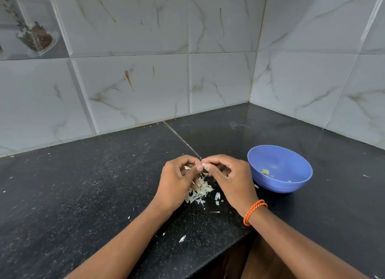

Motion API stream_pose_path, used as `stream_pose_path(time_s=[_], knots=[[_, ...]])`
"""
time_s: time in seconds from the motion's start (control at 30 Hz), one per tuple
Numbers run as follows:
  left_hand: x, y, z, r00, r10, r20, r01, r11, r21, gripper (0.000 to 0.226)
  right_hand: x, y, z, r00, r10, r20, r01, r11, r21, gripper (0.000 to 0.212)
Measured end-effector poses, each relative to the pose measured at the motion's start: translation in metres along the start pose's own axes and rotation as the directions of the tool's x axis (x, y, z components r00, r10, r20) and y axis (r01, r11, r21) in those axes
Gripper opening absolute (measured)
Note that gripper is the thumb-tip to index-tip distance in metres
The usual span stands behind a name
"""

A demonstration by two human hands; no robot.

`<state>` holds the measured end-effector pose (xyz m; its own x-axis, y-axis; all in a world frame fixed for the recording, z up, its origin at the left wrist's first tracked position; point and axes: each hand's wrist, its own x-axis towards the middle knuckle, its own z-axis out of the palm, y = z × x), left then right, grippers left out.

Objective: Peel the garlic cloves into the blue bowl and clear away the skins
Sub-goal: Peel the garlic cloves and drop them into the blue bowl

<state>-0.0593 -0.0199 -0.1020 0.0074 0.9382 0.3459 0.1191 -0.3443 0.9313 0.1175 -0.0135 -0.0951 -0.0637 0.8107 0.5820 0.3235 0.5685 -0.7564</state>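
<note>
Both hands meet over the black counter, fingertips together on one small garlic clove (203, 164). My left hand (179, 180) pinches it from the left and my right hand (229, 176), with an orange band at the wrist, pinches it from the right. Most of the clove is hidden by the fingers. Under the hands lies a pile of white garlic skins (199, 192). The blue bowl (291, 160) stands just right of my right hand and holds a few peeled pale cloves (265, 171).
Stray skin flakes (182, 238) lie scattered toward the counter's front edge (208, 264). Tiled walls meet in a corner behind the bowl. A glass jar (36, 36) shows at the far upper left.
</note>
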Motion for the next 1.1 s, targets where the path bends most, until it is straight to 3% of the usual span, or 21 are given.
stream_pose_path(time_s=[0.23,0.37,0.53,0.67,0.93,1.1], knots=[[0.001,-0.003,-0.002,0.999,0.031,0.009,-0.031,0.999,0.022,0.017,-0.001,-0.003,0.001,0.999,-0.009,0.04,0.007,0.999,0.034,0.014],[0.003,-0.006,-0.001,0.998,0.056,0.01,-0.057,0.994,0.097,0.021,-0.003,-0.005,0.004,0.995,-0.098,0.036,0.101,0.987,-0.123,0.012],[0.003,-0.004,-0.004,0.981,0.183,-0.07,-0.154,0.941,0.301,0.052,0.016,-0.026,-0.013,0.981,-0.167,0.098,0.192,0.907,-0.376,0.011],[0.001,-0.001,-0.007,0.979,0.168,-0.116,-0.124,0.94,0.319,0.039,0.038,-0.029,-0.049,0.999,-0.021,0.049,0.043,0.85,-0.525,0.014],[0.0,-0.001,-0.009,0.987,0.082,-0.136,-0.034,0.947,0.32,0.038,0.042,-0.004,-0.116,0.975,0.206,-0.08,-0.217,0.82,-0.53,0.024],[0.002,-0.001,-0.012,0.985,0.083,-0.149,-0.029,0.942,0.335,0.031,0.041,0.002,-0.124,0.97,0.229,-0.078,-0.233,0.794,-0.562,0.029]])
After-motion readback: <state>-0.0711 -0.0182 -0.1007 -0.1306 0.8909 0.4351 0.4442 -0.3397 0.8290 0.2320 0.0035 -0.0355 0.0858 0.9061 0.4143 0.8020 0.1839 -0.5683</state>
